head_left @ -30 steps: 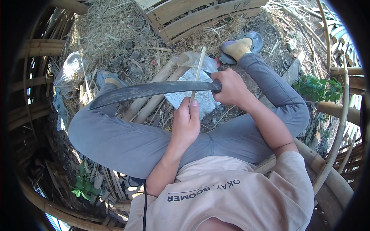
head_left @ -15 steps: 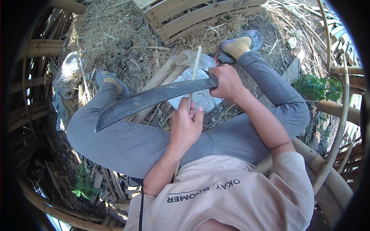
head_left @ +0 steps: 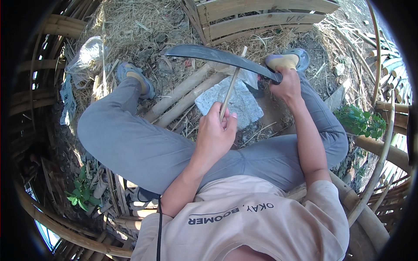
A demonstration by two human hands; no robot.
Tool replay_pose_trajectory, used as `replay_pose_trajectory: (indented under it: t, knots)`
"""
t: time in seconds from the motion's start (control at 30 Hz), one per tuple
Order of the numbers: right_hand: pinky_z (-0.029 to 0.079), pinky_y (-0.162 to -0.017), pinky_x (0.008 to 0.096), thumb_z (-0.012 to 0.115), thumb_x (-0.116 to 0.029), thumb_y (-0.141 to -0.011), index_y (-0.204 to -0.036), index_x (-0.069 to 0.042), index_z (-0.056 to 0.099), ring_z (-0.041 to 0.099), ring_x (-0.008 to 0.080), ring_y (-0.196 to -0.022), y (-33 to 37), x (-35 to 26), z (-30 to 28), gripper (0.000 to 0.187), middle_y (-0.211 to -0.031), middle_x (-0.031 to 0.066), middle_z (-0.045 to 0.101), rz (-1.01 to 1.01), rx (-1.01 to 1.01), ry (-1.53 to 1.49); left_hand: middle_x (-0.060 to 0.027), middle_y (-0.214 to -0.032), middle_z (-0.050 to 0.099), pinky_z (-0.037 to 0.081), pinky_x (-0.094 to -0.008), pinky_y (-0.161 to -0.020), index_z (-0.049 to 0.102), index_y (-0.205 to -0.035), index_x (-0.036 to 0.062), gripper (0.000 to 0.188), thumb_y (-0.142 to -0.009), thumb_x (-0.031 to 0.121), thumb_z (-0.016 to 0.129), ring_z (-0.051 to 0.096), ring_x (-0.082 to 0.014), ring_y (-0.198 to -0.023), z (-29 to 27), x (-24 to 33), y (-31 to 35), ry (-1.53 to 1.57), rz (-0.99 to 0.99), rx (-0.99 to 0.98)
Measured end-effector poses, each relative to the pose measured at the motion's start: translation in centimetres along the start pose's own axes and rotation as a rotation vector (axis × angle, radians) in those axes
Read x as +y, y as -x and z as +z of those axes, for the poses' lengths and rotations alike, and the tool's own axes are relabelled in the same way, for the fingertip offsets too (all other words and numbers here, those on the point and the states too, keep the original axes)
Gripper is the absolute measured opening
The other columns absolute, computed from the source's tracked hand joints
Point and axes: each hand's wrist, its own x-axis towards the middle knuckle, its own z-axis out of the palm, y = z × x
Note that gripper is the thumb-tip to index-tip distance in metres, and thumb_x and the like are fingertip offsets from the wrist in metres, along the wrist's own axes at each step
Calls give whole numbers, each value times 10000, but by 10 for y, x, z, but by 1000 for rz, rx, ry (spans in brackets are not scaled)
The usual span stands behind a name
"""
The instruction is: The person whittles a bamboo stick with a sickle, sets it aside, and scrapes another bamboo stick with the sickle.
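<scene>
My right hand [head_left: 287,87] is closed around the dark handle of a machete [head_left: 209,52]. Its long, curved blade reaches out to the left and crosses the upper part of a thin bamboo strip [head_left: 230,89]. My left hand [head_left: 217,132] grips that strip near its lower end, fingers wrapped round it, and the strip leans up and to the right. Beneath the strip lies a pale, flat-topped stone [head_left: 244,108] on the ground between my legs. Whether the blade touches the strip cannot be told for sure.
Two bamboo poles [head_left: 180,95] lie left of the stone. A wooden slatted crate [head_left: 257,21] stands at the far side, with straw [head_left: 135,26] around it. Clear plastic [head_left: 89,58] lies at left, a leafy plant [head_left: 361,121] grows at right, and bamboo railing [head_left: 383,152] encloses me.
My right hand has moved right and slightly down, and the machete's tip has swung away, up and to the right. My left hand still holds the strip, a little further right; the view has shifted slightly.
</scene>
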Motion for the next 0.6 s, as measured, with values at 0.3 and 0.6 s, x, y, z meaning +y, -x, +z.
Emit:
replay_pose_trajectory:
  t: [0.3,0.6]
  knots:
    - [532,-727,477,789,-226,-595,-868,-58,714,669,406,-797,0,17,-3,329,-767,201,678,1,-11,54,-47,-645,550,430,-285,-513,507,-862,1,270,-946,200,668,513,-76,-560,5,-7,3,68,15,-11]
    - [551,-695,461,727,-192,-609,-858,-86,732,666,376,-674,25,-31,-6,270,-649,167,646,-238,-189,-38,-168,-655,571,439,-417,-576,547,-946,-42,283,-1019,231,531,559,-282,-579,11,-16,-5,-52,-12,-36]
